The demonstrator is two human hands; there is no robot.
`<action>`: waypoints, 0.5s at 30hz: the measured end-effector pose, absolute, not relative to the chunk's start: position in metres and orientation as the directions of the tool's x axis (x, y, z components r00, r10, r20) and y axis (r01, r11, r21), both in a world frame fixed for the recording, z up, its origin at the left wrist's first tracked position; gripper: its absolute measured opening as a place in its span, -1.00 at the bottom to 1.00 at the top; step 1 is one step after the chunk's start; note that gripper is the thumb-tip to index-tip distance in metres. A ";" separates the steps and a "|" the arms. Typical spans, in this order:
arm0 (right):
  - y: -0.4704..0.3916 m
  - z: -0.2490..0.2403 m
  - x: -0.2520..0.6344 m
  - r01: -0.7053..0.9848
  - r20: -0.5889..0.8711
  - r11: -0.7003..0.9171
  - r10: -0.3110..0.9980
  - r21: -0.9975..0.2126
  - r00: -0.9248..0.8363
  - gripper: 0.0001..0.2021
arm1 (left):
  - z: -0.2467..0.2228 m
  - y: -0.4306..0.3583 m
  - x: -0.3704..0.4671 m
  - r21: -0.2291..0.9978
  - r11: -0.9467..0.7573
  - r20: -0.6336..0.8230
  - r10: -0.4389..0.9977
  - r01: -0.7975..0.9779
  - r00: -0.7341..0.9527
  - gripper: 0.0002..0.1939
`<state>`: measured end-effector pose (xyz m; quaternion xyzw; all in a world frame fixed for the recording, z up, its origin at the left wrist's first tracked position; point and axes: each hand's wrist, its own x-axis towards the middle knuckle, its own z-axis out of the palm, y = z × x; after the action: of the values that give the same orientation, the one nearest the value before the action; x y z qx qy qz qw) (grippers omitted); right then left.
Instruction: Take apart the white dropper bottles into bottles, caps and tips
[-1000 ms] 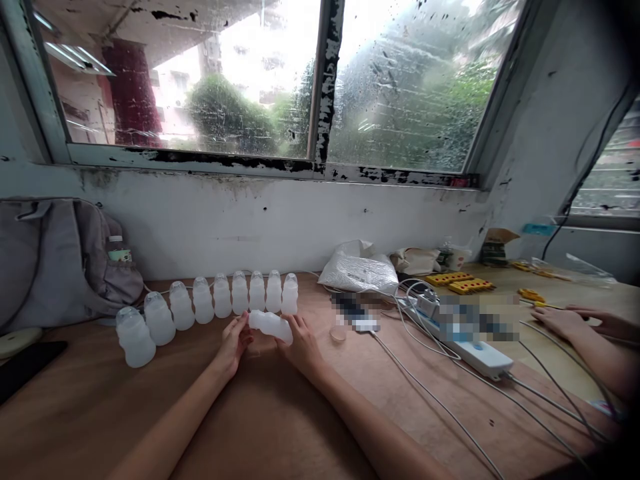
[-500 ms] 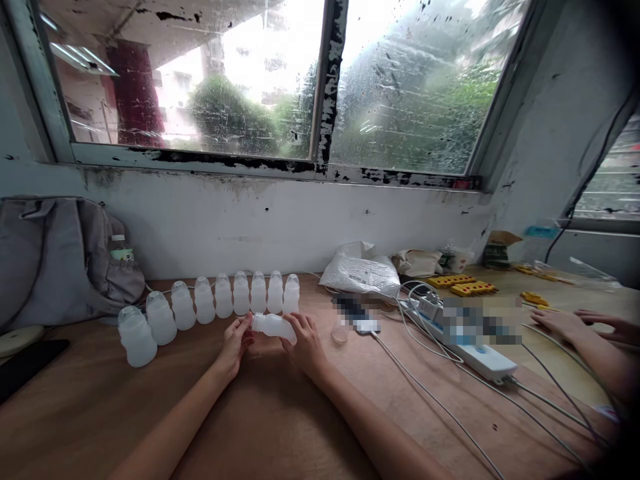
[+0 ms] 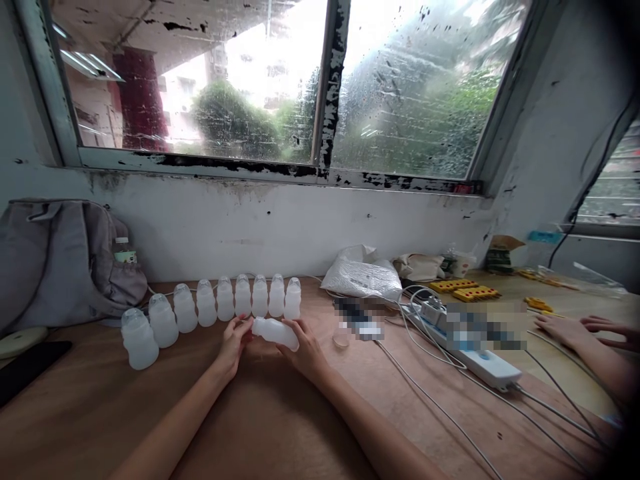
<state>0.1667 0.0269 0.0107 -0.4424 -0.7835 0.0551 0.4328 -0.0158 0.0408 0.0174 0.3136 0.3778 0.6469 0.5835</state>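
Observation:
A frosted white bottle [image 3: 275, 333] lies on its side between my hands, above the wooden table [image 3: 260, 427]. The fingers of my left hand [image 3: 235, 345] are pinched together at its neck end, on the left; whether they grip the neck or some small part there is hidden. My right hand [image 3: 305, 350] is wrapped round the bottle's base. Behind, several similar bottles [image 3: 185, 309] with clear caps stand upright in a curved row. To the right of my right hand, a small clear round cap [image 3: 341, 339] rests on the table.
A grey backpack [image 3: 65, 260] sits at the left beside a black flat object [image 3: 35, 370]. On the right are a silver bag [image 3: 363, 275], a white power strip [image 3: 493, 369], loose cables and yellow pieces [image 3: 465, 291]. Another person's hands [image 3: 565, 328] rest at the far right.
The bottle has tilted slightly, its base end now lower, and my right hand has shifted round it. The whole view has moved a little.

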 end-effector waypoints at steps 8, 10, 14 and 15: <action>0.025 0.011 0.166 0.645 0.642 0.607 0.733 -0.465 -0.227 -0.52 | 0.017 0.043 -0.018 0.866 -0.042 -0.018 0.993 -0.498 -0.115 -0.62; 0.025 0.011 0.166 0.652 0.639 0.604 0.733 -0.458 -0.231 -0.52 | 0.017 0.043 -0.018 0.868 -0.036 -0.010 0.996 -0.495 -0.090 -0.61; 0.024 0.012 0.165 0.657 0.649 0.593 0.733 -0.465 -0.202 -0.54 | 0.023 0.040 -0.017 0.820 -0.052 0.033 0.998 -0.570 -0.045 -0.57; 0.024 0.013 0.165 0.653 0.653 0.593 0.733 -0.471 -0.194 -0.54 | 0.024 0.039 -0.016 0.827 -0.034 0.014 0.999 -0.561 -0.040 -0.60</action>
<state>0.1655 0.0239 0.0129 -0.4491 -0.7714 0.0441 0.4486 -0.0159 0.0387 0.0242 0.3285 0.3332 0.6396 0.6098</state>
